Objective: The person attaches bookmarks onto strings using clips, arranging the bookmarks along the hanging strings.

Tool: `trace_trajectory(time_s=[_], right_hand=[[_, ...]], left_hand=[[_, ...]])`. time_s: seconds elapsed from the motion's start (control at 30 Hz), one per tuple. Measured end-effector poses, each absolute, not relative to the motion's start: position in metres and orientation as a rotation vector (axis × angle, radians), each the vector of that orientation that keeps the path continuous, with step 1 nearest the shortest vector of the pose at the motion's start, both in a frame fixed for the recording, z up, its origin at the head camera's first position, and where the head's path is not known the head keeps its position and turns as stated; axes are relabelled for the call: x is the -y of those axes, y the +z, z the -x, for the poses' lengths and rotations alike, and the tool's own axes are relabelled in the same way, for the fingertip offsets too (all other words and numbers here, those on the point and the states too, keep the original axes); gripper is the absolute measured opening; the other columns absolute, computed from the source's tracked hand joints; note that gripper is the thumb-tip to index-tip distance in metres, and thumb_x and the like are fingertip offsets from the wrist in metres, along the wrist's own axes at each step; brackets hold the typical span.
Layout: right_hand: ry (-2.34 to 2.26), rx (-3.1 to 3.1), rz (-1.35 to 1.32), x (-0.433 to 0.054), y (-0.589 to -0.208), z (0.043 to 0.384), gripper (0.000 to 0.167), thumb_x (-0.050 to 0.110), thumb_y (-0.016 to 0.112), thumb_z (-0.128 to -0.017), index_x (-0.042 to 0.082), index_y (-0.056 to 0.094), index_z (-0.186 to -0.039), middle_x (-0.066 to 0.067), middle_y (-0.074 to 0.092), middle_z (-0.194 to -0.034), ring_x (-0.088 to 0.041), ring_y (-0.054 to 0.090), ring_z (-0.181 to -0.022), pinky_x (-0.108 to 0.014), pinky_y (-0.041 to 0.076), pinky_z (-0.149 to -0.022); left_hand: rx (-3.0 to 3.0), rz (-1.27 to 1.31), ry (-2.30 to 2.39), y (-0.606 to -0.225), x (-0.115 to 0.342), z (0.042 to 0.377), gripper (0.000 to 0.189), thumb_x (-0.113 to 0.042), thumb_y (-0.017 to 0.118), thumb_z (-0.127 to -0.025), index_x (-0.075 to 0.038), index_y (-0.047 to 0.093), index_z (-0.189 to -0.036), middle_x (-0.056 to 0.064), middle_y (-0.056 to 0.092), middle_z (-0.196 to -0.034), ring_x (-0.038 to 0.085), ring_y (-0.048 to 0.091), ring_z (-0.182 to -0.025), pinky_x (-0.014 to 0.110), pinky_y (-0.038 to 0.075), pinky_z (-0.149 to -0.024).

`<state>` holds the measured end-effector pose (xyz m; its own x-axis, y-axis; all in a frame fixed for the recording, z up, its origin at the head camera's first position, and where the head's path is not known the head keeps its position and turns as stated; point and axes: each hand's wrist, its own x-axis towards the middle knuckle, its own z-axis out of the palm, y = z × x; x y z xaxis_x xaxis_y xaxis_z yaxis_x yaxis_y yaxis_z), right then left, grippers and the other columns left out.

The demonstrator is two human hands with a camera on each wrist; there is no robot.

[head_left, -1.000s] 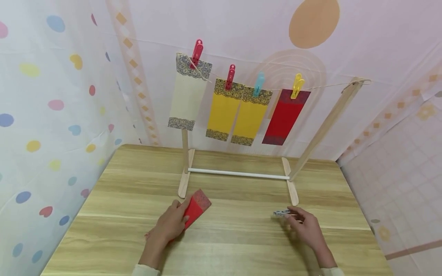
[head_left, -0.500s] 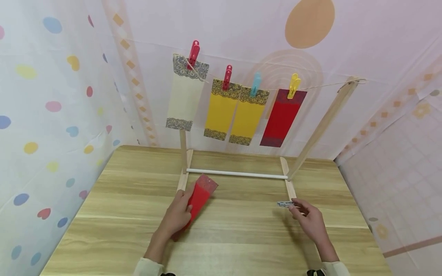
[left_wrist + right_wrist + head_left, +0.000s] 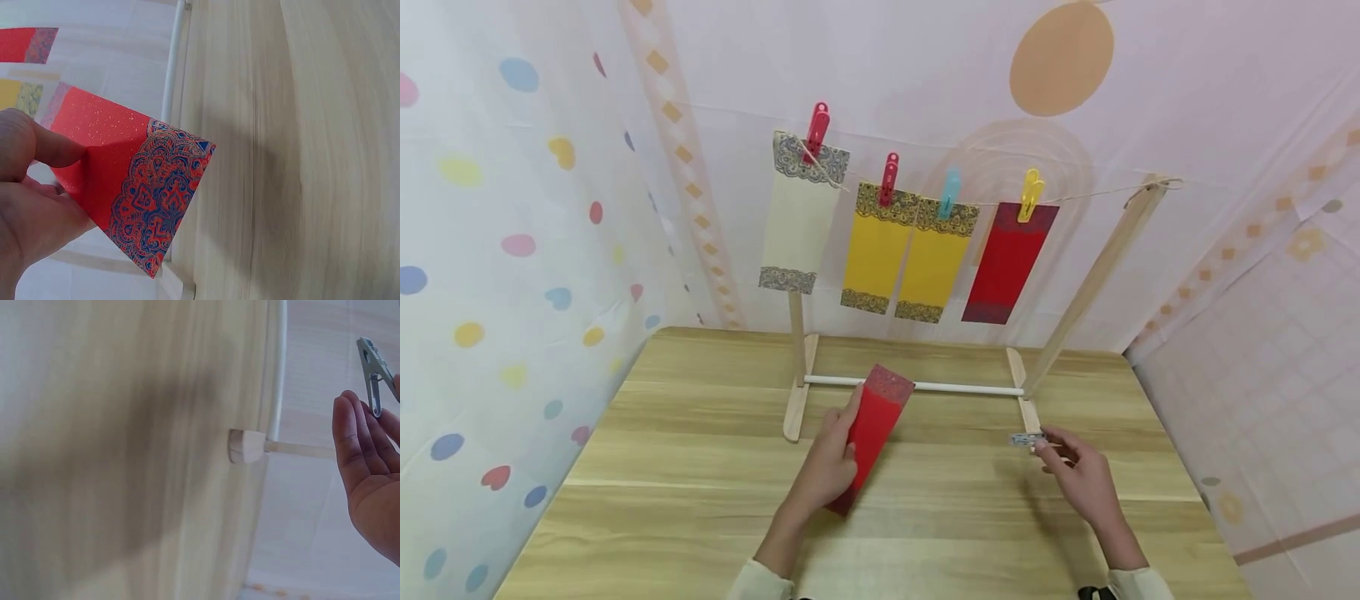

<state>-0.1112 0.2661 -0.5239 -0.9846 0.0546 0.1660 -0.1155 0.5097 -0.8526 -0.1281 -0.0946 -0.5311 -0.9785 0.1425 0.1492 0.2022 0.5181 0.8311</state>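
My left hand (image 3: 831, 458) pinches a red paper strip (image 3: 876, 421) above the table, its upper end in front of the white rod. In the left wrist view, the strip's near end shows a blue-and-red lace pattern (image 3: 161, 194), with the thumb pressed on the plain red part. A grey clothespin (image 3: 1024, 439) is pinched in my right hand (image 3: 1082, 475), by the rack's right foot. The right wrist view shows that clothespin (image 3: 374, 375) between thumb and fingertips. On the string hang a white strip (image 3: 801, 221), two yellow strips (image 3: 877, 254) and a red strip (image 3: 1011, 262).
A wooden rack with a right post (image 3: 1093, 287), a right foot (image 3: 1015, 371), a left foot (image 3: 797, 408) and a white rod (image 3: 962, 388) stands at the table's back. Red, blue and yellow clothespins (image 3: 1030, 196) clip the strips. Patterned curtains (image 3: 535, 208) surround the wooden table (image 3: 662, 467).
My left hand has lifted the red strip and carried it right and forward toward the rack. My right hand, still holding the clothespin, has shifted slightly right and forward.
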Motion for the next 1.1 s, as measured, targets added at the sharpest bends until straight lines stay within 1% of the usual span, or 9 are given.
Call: trace_trajectory(time_s=[0.13, 0.27, 0.47, 0.57, 0.8, 0.87, 1.1], right_hand=[[1.449, 2.556, -0.09, -0.271, -0.516, 0.113, 0.031, 0.009, 0.063, -0.101, -0.009, 0.064, -0.126, -0.024, 0.07, -0.108, -0.005, 0.068, -0.086, -0.027, 0.059, -0.068], [1.405, 2.556, -0.106, -0.276, -0.508, 0.116, 0.031, 0.011, 0.062, -0.102, -0.007, 0.065, -0.127, -0.022, 0.071, -0.109, -0.006, 0.068, -0.085, -0.028, 0.059, -0.067], [1.362, 2.561, -0.112, -0.284, -0.496, 0.123, 0.033, 0.013, 0.06, -0.103, -0.007, 0.063, -0.13, -0.023, 0.071, -0.107, 0.002, 0.065, -0.084, -0.026, 0.058, -0.068], [1.35, 2.543, -0.144, -0.289, -0.49, 0.127, 0.033, 0.012, 0.06, -0.103, -0.008, 0.063, -0.13, -0.023, 0.071, -0.106, 0.003, 0.065, -0.085, -0.023, 0.057, -0.067], [1.257, 2.494, -0.217, -0.3, -0.471, 0.136, 0.031, 0.005, 0.061, -0.101, -0.009, 0.064, -0.128, -0.025, 0.071, -0.103, 0.004, 0.064, -0.083, -0.019, 0.055, -0.065], [1.234, 2.486, -0.219, -0.302, -0.465, 0.137, 0.031, 0.006, 0.061, -0.101, -0.009, 0.064, -0.128, -0.025, 0.071, -0.103, 0.005, 0.064, -0.083, -0.017, 0.055, -0.065], [1.205, 2.473, -0.225, -0.305, -0.452, 0.14, 0.031, 0.003, 0.062, -0.1, -0.009, 0.064, -0.128, -0.026, 0.07, -0.105, 0.01, 0.061, -0.083, -0.016, 0.054, -0.066]], left_hand=[[2.66, 0.305, -1.519, -0.527, 0.088, 0.127, 0.09, 0.027, 0.048, -0.082, -0.011, 0.027, -0.161, 0.02, 0.052, -0.115, 0.026, 0.053, -0.094, 0.039, 0.049, -0.077], [2.634, 0.309, -1.549, -0.524, 0.083, 0.13, 0.091, 0.028, 0.046, -0.081, -0.011, 0.027, -0.161, 0.018, 0.052, -0.113, 0.026, 0.053, -0.093, 0.039, 0.048, -0.076], [2.613, 0.322, -1.544, -0.521, 0.076, 0.135, 0.091, 0.028, 0.047, -0.08, -0.009, 0.027, -0.161, 0.019, 0.053, -0.114, 0.027, 0.053, -0.095, 0.039, 0.048, -0.075], [2.596, 0.346, -1.531, -0.518, 0.072, 0.139, 0.092, 0.029, 0.045, -0.078, -0.007, 0.028, -0.16, 0.021, 0.053, -0.116, 0.028, 0.053, -0.095, 0.039, 0.048, -0.074], [2.605, 0.373, -1.614, -0.509, 0.057, 0.142, 0.098, 0.031, 0.043, -0.075, -0.012, 0.026, -0.162, 0.02, 0.05, -0.126, 0.029, 0.052, -0.102, 0.04, 0.049, -0.078], [2.603, 0.377, -1.633, -0.505, 0.053, 0.143, 0.099, 0.031, 0.043, -0.075, -0.013, 0.025, -0.162, 0.019, 0.05, -0.125, 0.029, 0.051, -0.102, 0.04, 0.049, -0.079], [2.607, 0.421, -1.634, -0.496, 0.04, 0.146, 0.098, 0.029, 0.045, -0.077, -0.014, 0.025, -0.162, 0.016, 0.05, -0.119, 0.027, 0.051, -0.097, 0.038, 0.05, -0.074]])
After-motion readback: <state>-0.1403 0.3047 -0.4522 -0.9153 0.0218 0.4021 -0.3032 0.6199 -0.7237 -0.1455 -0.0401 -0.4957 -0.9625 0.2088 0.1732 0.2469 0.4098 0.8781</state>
